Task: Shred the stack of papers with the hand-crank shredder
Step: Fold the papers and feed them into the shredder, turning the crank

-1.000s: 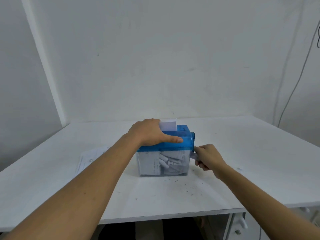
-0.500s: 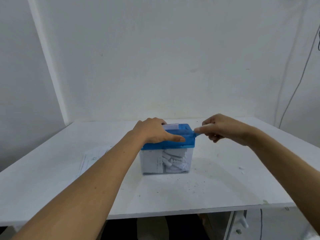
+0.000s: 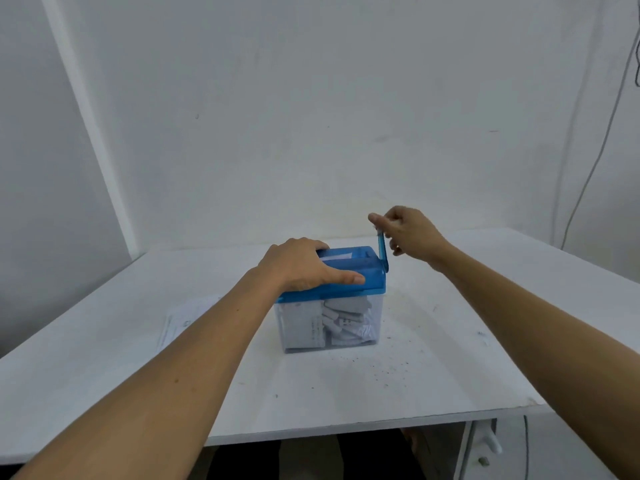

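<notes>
The white table (image 3: pixel 450 341) carries the shredder (image 3: pixel 346 289) near its middle, set a little back from the front edge. Under the blue top sits the clear bin (image 3: pixel 378 320), about two-thirds full of white shreds (image 3: pixel 343 320), some flat pieces against the front wall and curled strips behind. The papers (image 3: pixel 183 320) lie flat on the table to the left of the shredder, partly hidden by the left forearm. The left hand (image 3: pixel 298 268) grips the blue top, fingers curled over its far edge and thumb laid along the front. The right hand (image 3: pixel 412 233) pinches the tip of the crank (image 3: pixel 382 252), which stands nearly upright at the top's right end. A white sheet (image 3: pixel 337 253) shows low in the slot.
</notes>
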Motion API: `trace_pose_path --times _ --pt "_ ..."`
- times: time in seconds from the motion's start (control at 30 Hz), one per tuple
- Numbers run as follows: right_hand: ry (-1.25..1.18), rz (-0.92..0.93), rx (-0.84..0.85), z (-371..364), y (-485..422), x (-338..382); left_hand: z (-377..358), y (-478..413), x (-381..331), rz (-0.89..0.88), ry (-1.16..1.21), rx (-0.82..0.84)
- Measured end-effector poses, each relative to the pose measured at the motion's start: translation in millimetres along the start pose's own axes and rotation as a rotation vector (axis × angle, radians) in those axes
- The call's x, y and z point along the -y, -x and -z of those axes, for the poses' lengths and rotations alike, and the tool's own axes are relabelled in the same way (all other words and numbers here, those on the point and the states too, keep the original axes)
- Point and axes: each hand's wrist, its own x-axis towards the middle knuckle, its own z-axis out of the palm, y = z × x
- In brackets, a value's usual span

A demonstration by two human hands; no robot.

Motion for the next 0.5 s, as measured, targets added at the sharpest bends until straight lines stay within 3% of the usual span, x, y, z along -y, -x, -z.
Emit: trace_pose_path --times 0.27,0.4,0.5 --pt "-0.09 -0.041 -0.165 -41 -1 -25 0 3 -2 -0.017 0.014 -0.025" --pt "0.074 -0.234 0.042 -48 15 -44 -1 5 -2 -0.018 0.04 -0.029" --pt "0.001 -0.311 0.11 -56 48 -66 -1 4 -3 -0.026 0.005 -0.041"
